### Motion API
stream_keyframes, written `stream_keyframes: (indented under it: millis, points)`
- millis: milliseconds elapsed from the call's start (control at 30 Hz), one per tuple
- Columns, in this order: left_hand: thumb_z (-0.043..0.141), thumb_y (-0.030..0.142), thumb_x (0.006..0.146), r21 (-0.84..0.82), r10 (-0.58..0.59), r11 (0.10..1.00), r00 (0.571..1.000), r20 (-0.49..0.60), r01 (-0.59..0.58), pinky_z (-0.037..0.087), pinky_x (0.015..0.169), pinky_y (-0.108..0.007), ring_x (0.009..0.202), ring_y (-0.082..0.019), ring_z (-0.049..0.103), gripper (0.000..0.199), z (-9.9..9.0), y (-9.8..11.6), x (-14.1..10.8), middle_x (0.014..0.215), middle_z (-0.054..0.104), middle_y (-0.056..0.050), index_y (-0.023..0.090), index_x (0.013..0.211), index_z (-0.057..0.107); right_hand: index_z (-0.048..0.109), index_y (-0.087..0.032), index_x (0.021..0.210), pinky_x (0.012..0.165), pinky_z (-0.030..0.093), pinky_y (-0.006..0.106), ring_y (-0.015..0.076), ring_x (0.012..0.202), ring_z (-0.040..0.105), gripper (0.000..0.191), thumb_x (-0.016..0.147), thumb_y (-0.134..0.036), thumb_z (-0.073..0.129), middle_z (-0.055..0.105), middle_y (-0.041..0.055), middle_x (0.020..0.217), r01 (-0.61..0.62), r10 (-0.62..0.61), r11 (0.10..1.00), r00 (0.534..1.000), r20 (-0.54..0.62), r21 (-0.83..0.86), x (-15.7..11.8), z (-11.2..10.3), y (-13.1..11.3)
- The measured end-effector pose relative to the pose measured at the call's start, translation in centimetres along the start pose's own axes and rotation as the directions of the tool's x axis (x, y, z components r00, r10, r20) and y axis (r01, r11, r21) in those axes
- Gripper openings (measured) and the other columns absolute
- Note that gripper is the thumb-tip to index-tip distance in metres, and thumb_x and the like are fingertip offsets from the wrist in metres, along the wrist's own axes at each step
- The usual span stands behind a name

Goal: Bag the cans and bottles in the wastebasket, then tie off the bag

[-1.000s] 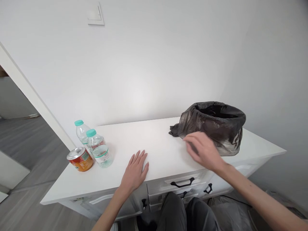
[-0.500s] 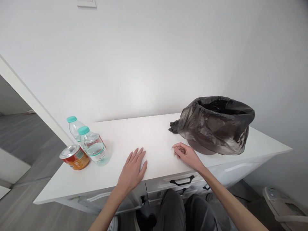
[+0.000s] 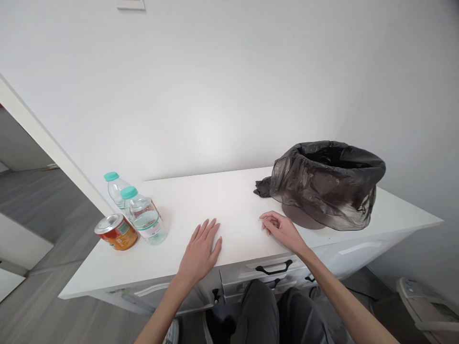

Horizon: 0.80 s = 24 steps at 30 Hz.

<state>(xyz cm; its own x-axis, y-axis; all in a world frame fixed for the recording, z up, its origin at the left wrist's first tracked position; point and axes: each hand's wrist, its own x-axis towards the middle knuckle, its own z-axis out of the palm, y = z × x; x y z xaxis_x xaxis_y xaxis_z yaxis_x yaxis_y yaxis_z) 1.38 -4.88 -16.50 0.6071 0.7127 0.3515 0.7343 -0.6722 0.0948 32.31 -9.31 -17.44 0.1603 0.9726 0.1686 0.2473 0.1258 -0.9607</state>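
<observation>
- Black bag (image 3: pixel 328 191) drapes over a bin (image 3: pixel 300 218) at the right of the white counter (image 3: pixel 236 198), beyond and to the right of the right hand (image 3: pixel 281 231); its mouth faces up, longest from side to side.
- That hand is the nearer one, just beside the bin: loosely curled closed, nothing visible in it.
- Left hand (image 3: pixel 200 251) rests flat, palm down, fingers extended, empty.
- Front bottle (image 3: pixel 145 219) stands upright to its left, with the rear bottle (image 3: pixel 115 190) and can (image 3: pixel 119 234) close by.
</observation>
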Motion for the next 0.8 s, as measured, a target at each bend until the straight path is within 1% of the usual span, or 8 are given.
stream_keyframes:
  millis: [133, 333, 533, 667, 800]
  points:
    - [0.039, 0.042, 0.110, 0.013, 0.001, 1.000, 1.000, 0.016, -0.002, 0.033, 0.130, -0.052, 0.157, -0.026, 0.036, 0.050, -0.09, 0.05, 0.01, 0.166, 0.045, -0.007, 0.020, 0.154, 0.049, 0.068, -0.020, 0.103, 0.068, 0.047, 0.031, 0.0165, 0.065, 0.059, 0.029, 0.092, -0.046, 0.063, 0.068, 0.0017, 0.077, 0.007, -0.007, 1.000, 1.000, -0.010, 0.009, 0.03, 0.04, 0.09]
    - [0.041, 0.042, 0.109, 0.000, 0.009, 1.000, 1.000, -0.013, -0.009, 0.034, 0.130, -0.053, 0.158, -0.026, 0.035, 0.050, 0.12, -0.11, -0.05, 0.165, 0.046, -0.006, 0.023, 0.155, 0.049, 0.068, -0.020, 0.103, 0.069, 0.047, 0.032, 0.0162, 0.064, 0.060, 0.027, 0.092, -0.044, 0.062, 0.069, 0.0018, 0.078, 0.015, -0.015, 1.000, 1.000, -0.013, -0.001, 0.05, -0.05, 0.16]
    - [0.040, 0.042, 0.110, 0.006, -0.006, 1.000, 1.000, 0.023, 0.006, 0.034, 0.130, -0.053, 0.158, -0.026, 0.035, 0.051, -0.06, 0.00, 0.01, 0.166, 0.044, -0.006, 0.020, 0.155, 0.049, 0.068, -0.021, 0.102, 0.069, 0.048, 0.031, 0.0155, 0.063, 0.060, 0.025, 0.091, -0.042, 0.062, 0.069, 0.0008, 0.078, 0.015, -0.015, 1.000, 1.000, -0.021, 0.003, 0.03, -0.07, 0.05]
    - [0.040, 0.042, 0.109, -0.002, -0.008, 1.000, 1.000, 0.013, 0.008, 0.034, 0.130, -0.052, 0.158, -0.026, 0.035, 0.050, -0.21, 0.12, 0.02, 0.166, 0.045, -0.005, 0.022, 0.154, 0.049, 0.068, -0.020, 0.102, 0.069, 0.048, 0.031, 0.0156, 0.064, 0.060, 0.025, 0.091, -0.042, 0.063, 0.069, 0.0013, 0.078, 0.003, -0.003, 1.000, 1.000, -0.019, 0.008, -0.03, -0.06, -0.03]
    - [0.039, 0.042, 0.110, 0.006, -0.001, 1.000, 1.000, 0.019, 0.001, 0.035, 0.129, -0.053, 0.158, -0.027, 0.035, 0.050, -0.35, 0.17, 0.02, 0.166, 0.045, -0.006, 0.020, 0.154, 0.049, 0.068, -0.021, 0.102, 0.069, 0.048, 0.032, 0.0161, 0.063, 0.060, 0.025, 0.091, -0.042, 0.063, 0.068, 0.0013, 0.077, 0.008, -0.008, 1.000, 1.000, -0.024, 0.002, -0.05, -0.03, -0.05]
